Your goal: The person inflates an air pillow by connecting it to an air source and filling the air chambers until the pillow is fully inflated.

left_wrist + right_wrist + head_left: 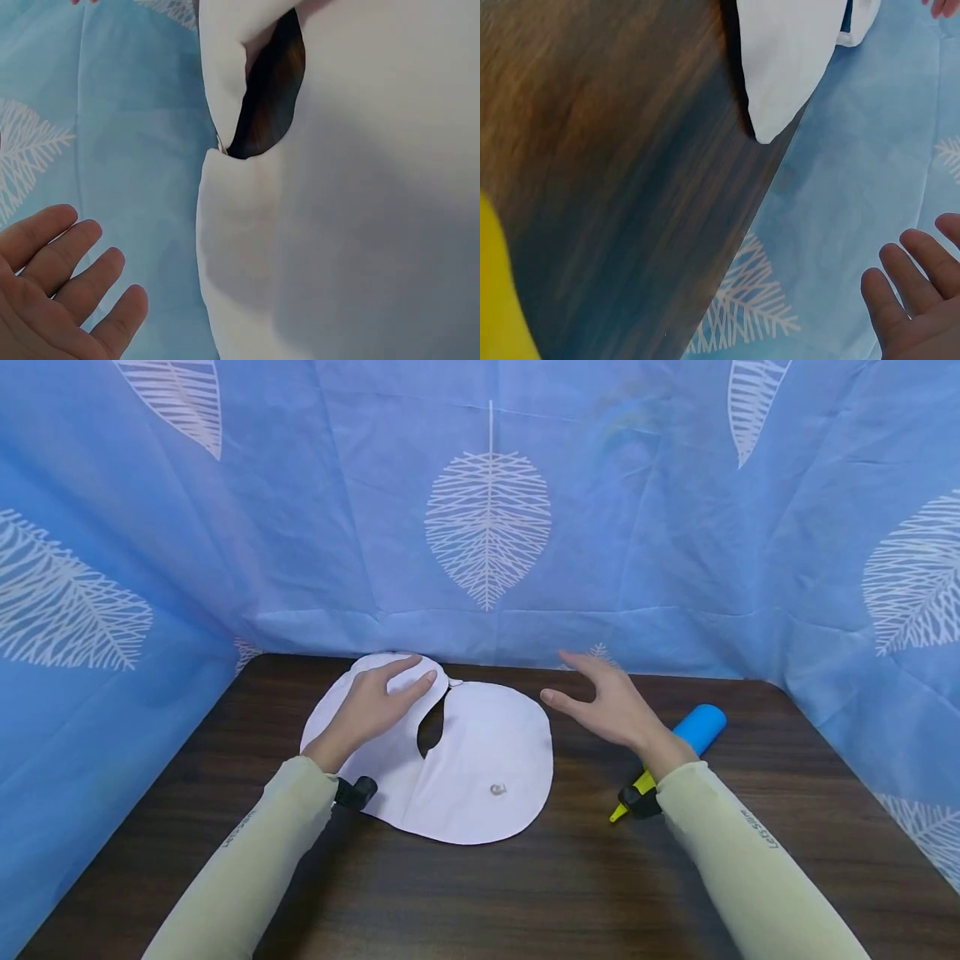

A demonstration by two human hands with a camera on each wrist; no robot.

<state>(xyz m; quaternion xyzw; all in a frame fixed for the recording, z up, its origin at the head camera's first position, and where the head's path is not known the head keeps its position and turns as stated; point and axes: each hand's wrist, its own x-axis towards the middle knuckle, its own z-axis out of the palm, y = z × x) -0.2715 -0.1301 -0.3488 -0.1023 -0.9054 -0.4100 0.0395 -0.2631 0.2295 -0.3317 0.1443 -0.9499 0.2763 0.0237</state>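
Note:
A white cloth bib [495,727], rounded and with a dark neck gap, lies spread on the brown table. Above its left lobe hovers my left hand [378,697], thumb and fingers spread with nothing between them. In the left wrist view, the left fingers [82,262] reach past the cloth's edge. My right hand [611,702] hangs in the air off the bib's right edge, its fingers apart and holding nothing. A small shiny clear piece [498,789] sits on the bib's lower right part.
Under the right forearm lies a blue cylinder with a yellow pointed end [697,727], partly hidden by the wrist. A blue curtain [375,527] with white leaf prints encloses the table [480,902] at the back and sides.

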